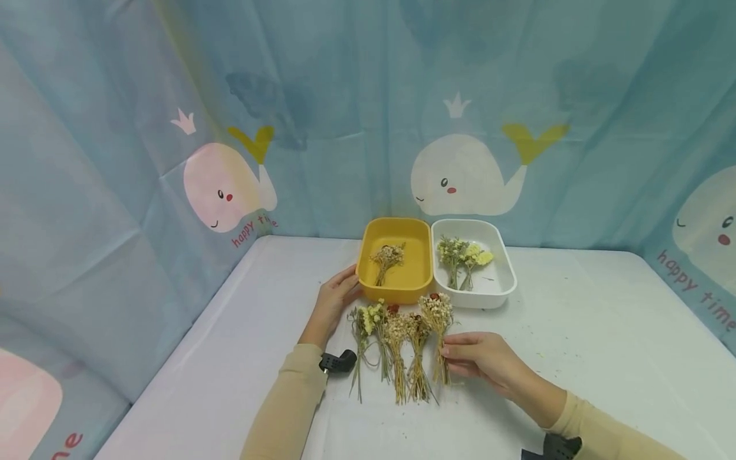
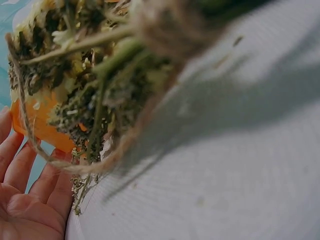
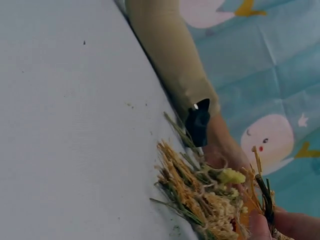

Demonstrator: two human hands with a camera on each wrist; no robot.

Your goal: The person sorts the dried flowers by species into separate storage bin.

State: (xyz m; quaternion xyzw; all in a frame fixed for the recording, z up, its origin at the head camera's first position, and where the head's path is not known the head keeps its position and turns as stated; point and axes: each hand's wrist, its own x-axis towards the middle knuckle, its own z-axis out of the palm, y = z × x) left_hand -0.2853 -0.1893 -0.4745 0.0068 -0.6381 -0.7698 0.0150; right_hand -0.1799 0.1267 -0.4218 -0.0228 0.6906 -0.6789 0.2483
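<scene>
My right hand [image 1: 483, 358] pinches the stems of a dried flower bunch [image 1: 436, 312] with cream blooms and a reddish one, at the right end of a row. In the right wrist view, thumb and finger grip its stems [image 3: 266, 200]. Beside the yellow bin [image 1: 397, 296], my left hand [image 1: 335, 299] touches the left wall with fairly straight fingers. Left of the held bunch lie several others: cream-brown bunches [image 1: 397, 332] and green bunches with yellow blooms [image 1: 374, 316]. One brown bunch [image 1: 388, 255] lies inside the yellow bin.
A white bin [image 1: 506, 281] stands against the yellow bin's right side, holding a green bunch [image 1: 452, 252] and a yellow-flowered bunch [image 1: 476, 255]. Small plant crumbs dot the white tabletop [image 1: 604, 319]. A blue curtain [image 1: 345, 96] with whale prints hangs behind.
</scene>
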